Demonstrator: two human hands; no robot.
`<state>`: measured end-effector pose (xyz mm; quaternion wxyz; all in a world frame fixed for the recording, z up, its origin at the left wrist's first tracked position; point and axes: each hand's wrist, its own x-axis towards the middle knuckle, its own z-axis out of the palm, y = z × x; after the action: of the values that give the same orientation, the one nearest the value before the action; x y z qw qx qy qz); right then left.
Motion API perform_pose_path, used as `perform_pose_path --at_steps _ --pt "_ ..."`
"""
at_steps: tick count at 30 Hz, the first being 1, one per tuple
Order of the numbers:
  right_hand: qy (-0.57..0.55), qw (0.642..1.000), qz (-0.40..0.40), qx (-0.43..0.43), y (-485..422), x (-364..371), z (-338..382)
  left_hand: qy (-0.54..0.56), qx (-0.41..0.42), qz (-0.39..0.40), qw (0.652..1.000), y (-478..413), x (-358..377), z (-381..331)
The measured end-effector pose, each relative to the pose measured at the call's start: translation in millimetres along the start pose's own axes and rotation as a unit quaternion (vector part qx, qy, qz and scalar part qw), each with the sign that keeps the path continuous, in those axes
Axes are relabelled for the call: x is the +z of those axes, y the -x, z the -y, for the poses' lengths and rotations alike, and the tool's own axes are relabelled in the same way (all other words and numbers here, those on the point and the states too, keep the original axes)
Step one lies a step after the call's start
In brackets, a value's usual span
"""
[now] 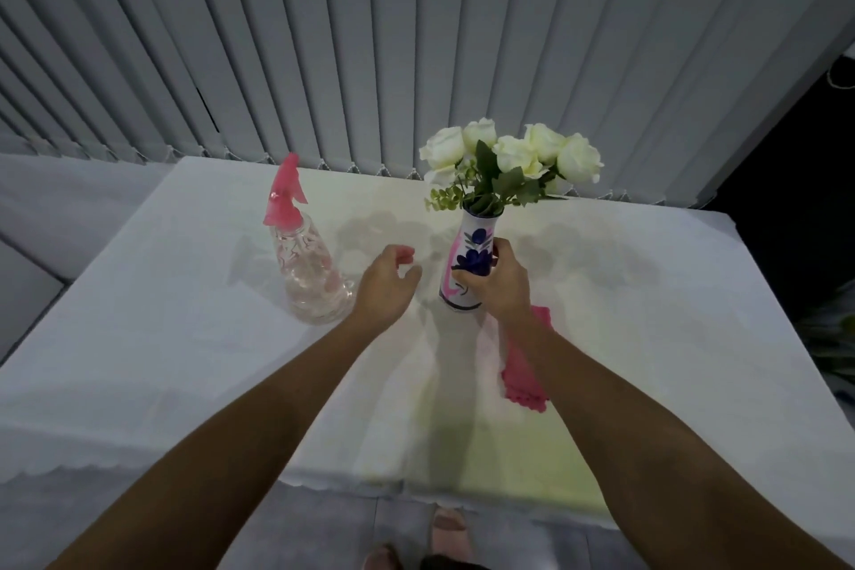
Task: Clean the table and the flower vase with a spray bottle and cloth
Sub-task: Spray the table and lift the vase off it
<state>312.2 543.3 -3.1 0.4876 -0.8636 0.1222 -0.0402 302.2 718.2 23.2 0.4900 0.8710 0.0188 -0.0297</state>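
The table (185,338) carries three items. The spray bottle (310,273) stands at left. The vase (472,264) stands upright to its right, with flowers (509,157) in it. The cloth (523,375) lies in front of the vase, on its right side.

White-clothed table (647,292): spray bottle (311,273), vase (468,266), cloth (525,377).

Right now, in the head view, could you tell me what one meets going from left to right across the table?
Spray bottle → left hand → flower vase → right hand → pink cloth.
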Motion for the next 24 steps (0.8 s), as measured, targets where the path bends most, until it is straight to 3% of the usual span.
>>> perform_pose_path --at_steps 6,19,21,24 --pt "-0.002 0.998 0.053 0.017 -9.2 -6.5 0.6 -0.042 0.032 0.082 0.995 -26.9 11.8 -25.0" --pt "-0.024 0.992 0.124 0.030 -12.5 -23.1 -17.9 0.105 0.018 0.178 0.978 -61.4 35.6 -47.9" --pt "0.003 0.993 0.100 0.056 -7.6 -26.3 -32.9 0.102 0.018 0.192 0.976 -61.3 37.9 -47.7" --pt "0.142 0.989 0.003 0.050 9.6 -28.4 -60.4 0.076 0.013 0.208 0.975 -63.5 42.6 -41.6"
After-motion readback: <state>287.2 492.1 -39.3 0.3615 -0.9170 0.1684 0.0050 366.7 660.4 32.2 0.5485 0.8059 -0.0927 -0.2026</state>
